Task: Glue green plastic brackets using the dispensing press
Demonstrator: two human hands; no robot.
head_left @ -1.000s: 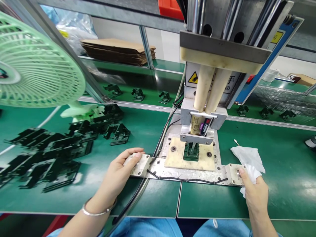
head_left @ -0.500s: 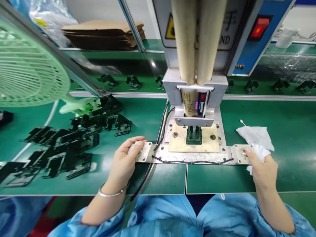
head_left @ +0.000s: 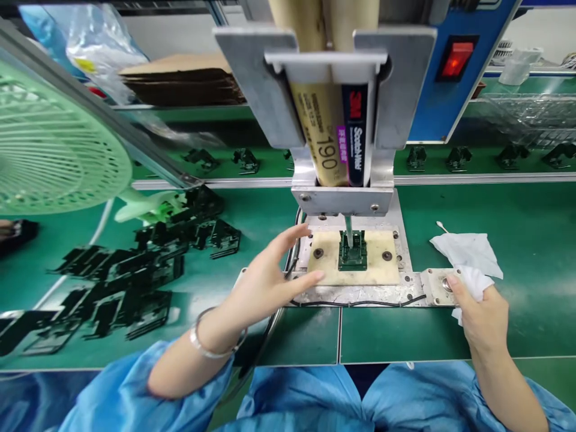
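Note:
My left hand (head_left: 274, 273) is open, thumb and fingers spread, at the left side of a cream fixture plate (head_left: 382, 273). A small green circuit board assembly (head_left: 353, 261) sits in that plate. Over it hangs a dispenser holding a two-part adhesive cartridge (head_left: 330, 144), its thin nozzle (head_left: 348, 231) pointing down at the board. My right hand (head_left: 483, 315) is closed on a crumpled white wipe (head_left: 474, 281). Its thumb rests by the round metal button (head_left: 447, 284) on the right end block of the metal base (head_left: 360, 294).
Several dark board assemblies (head_left: 148, 300) lie piled at left, beneath a green fan (head_left: 58, 144). More assemblies (head_left: 245, 161) line the green strip behind. A cotton swab (head_left: 441, 227) and flat wipe (head_left: 468, 249) lie at right. A red switch (head_left: 458, 60) glows.
My left hand has left the left end block and moved right, opening toward the board. The dispenser has risen, exposing its nozzle. My right hand has stayed put.

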